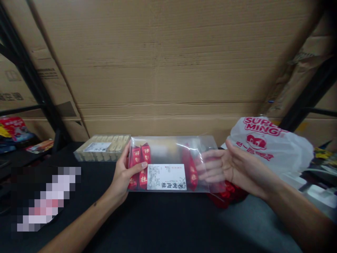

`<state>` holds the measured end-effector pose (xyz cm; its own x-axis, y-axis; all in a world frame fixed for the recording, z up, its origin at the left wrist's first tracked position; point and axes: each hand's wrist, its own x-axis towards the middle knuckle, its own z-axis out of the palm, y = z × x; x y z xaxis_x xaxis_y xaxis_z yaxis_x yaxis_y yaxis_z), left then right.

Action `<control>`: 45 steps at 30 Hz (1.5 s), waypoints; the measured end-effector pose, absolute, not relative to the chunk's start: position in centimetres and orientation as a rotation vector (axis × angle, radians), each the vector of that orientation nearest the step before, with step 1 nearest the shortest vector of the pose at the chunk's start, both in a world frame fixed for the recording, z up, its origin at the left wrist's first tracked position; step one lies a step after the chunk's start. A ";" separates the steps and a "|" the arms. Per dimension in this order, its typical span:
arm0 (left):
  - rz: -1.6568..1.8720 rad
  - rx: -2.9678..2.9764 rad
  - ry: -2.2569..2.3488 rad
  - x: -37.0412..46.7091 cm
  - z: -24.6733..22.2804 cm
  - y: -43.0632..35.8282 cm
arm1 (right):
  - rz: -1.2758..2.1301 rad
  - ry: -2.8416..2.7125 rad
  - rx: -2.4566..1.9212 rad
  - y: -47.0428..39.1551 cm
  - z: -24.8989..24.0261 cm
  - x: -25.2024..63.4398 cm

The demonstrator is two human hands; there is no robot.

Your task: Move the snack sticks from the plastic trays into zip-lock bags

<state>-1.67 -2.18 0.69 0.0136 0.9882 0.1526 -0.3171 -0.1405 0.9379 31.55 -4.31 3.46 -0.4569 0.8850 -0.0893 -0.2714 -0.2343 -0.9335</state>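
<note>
A clear plastic box (168, 151) with a white label (166, 177) lies across the middle of the view. Upright red packets (143, 165) fill part of its left end, and another red packet (193, 172) leans toward the right end. My left hand (127, 172) grips the left end, thumb over the front face. At the right end is my right hand (223, 165), its fingers stretched out and seen through the clear plastic. I cannot tell whether they are inside the box or behind it. Beneath that hand lie more red packets (226, 193).
A clear pack of beige pieces (105, 146) sits to the left on the dark table (158, 225). A white plastic bag (273, 147) stands at the right, near a white power strip (319, 195). Cardboard (163, 70) walls off the back. A pixelated patch covers something at lower left.
</note>
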 end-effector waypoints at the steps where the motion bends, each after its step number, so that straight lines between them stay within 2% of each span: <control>1: 1.422 1.092 0.865 -1.7 0.7 -2.2 | 1.850 -1.187 -0.785 -4.4 3.6 31.5; 7: 1.436 1.083 0.819 -1.7 0.6 -2.3 | 2.008 -1.131 -0.530 -4.6 3.5 30.1; 13: 1.453 1.072 0.779 -1.5 0.8 -2.4 | 1.791 -0.936 -0.470 -3.8 1.5 29.2; 18: 1.431 1.080 0.744 -1.5 1.0 -2.6 | 1.934 -1.143 -0.512 -4.2 1.2 29.2; 24: 1.362 1.122 0.745 -1.5 1.0 -2.9 | 1.935 -1.447 -0.499 -4.9 1.8 29.2; 45: 1.248 1.204 0.701 -0.6 0.2 -4.4 | 1.958 -1.469 -0.491 -6.2 0.8 25.2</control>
